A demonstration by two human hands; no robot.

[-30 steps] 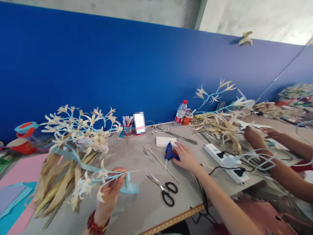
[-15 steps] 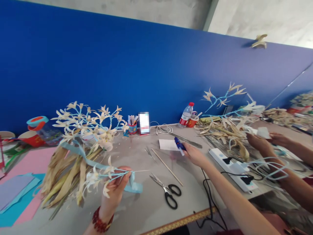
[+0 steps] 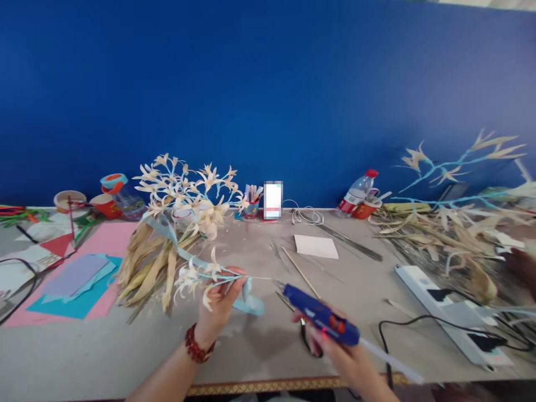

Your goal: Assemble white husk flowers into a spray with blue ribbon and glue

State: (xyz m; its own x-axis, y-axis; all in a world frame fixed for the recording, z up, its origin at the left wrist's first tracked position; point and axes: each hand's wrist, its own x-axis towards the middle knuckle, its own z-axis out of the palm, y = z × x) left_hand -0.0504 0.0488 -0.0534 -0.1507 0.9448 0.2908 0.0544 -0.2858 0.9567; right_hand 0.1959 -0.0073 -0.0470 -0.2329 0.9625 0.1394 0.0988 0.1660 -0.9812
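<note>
My left hand (image 3: 224, 296) pinches a small spray of white husk flowers (image 3: 190, 276) by its blue-wrapped stems. A bare wire sticks out to the right from the stems, and a pale blue ribbon (image 3: 250, 305) hangs beside the fingers. In my right hand (image 3: 330, 340) is a blue hot glue gun (image 3: 320, 315), its nozzle pointing left toward the wire's end; a clear glue stick (image 3: 393, 360) juts from its back. Black-handled scissors (image 3: 305, 335) lie beneath the gun, partly hidden by it and my hand.
Dried corn husks (image 3: 146, 268) lie left, below a larger flower arrangement (image 3: 188, 192). Coloured paper (image 3: 75, 296) is at far left. A white power strip (image 3: 452, 318) with a black cord sits right. A co-worker's hand (image 3: 521, 268) shows at the right edge.
My right hand has brought the glue gun from beside the white card down and left, close to the wire. My left hand still holds the flowers. The view has turned right.
</note>
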